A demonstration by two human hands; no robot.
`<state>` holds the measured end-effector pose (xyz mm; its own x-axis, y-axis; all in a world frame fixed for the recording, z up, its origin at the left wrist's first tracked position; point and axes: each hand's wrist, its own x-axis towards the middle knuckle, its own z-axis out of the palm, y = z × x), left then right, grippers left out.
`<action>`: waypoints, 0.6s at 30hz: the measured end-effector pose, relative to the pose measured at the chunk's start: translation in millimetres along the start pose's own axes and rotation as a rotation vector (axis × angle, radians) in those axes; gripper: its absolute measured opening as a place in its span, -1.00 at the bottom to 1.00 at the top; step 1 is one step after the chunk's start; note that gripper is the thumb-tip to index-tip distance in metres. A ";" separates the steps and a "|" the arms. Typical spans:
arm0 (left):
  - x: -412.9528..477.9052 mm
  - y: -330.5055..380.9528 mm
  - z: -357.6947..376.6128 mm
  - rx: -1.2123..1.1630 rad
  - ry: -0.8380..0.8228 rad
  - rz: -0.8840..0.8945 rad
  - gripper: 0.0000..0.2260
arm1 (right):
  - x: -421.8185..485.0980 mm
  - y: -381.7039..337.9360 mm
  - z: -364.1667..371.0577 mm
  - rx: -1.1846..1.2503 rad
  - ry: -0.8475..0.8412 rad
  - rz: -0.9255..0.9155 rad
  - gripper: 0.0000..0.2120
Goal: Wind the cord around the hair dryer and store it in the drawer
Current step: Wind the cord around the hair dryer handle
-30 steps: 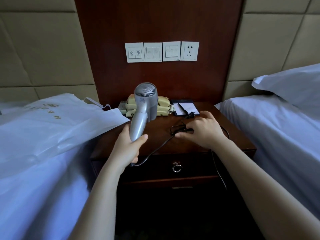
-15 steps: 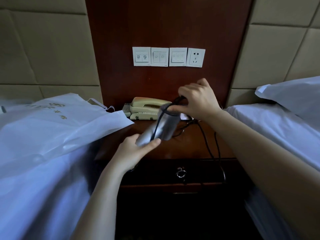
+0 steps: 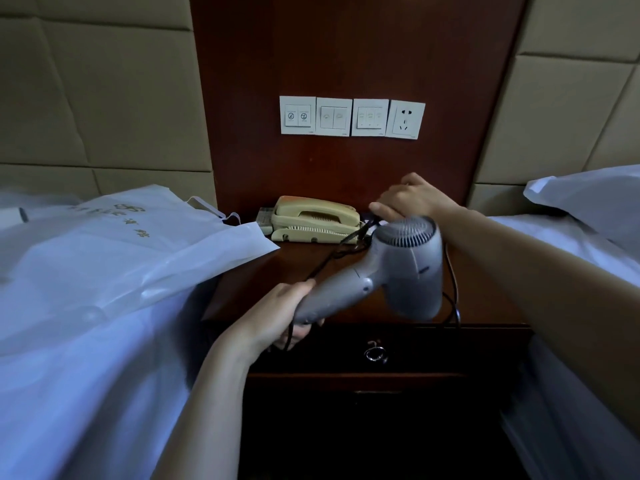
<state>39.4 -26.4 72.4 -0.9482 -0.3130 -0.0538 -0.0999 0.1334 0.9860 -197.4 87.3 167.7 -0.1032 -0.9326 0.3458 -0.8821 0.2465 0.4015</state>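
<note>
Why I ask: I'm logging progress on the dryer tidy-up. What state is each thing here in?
dryer: lifted over the nightstand, tilted.
cord: unplugged, slack, not yet wound tight.
drawer: shut.
left hand: grips the dryer's handle.
right hand: pinches the cord above the dryer.
phone: handset on its cradle.
socket: nothing plugged in.
</note>
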 end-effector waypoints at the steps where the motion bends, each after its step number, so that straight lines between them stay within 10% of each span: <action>1: 0.2 0.0 -1.6 -0.070 -0.010 0.012 -0.52 | -5.3 3.2 1.3 0.024 -0.018 0.028 -0.52; 4: -2.3 0.1 -12.6 -0.295 0.013 0.043 -0.56 | -27.7 15.4 13.5 0.023 0.032 0.159 -0.37; 9: -8.1 -10.3 -40.0 -0.470 0.186 0.060 -0.64 | -55.9 18.4 32.8 0.314 0.069 0.426 -0.67; 18: -1.5 -12.2 -33.8 -0.375 0.302 0.033 -0.65 | -28.0 -78.7 58.7 0.708 -0.044 0.317 -0.81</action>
<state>52.2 -59.4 65.7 -0.8138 -0.5805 -0.0285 0.0967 -0.1835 0.9782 -152.1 78.5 76.6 -0.4047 -0.8590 0.3136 -0.8894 0.2900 -0.3535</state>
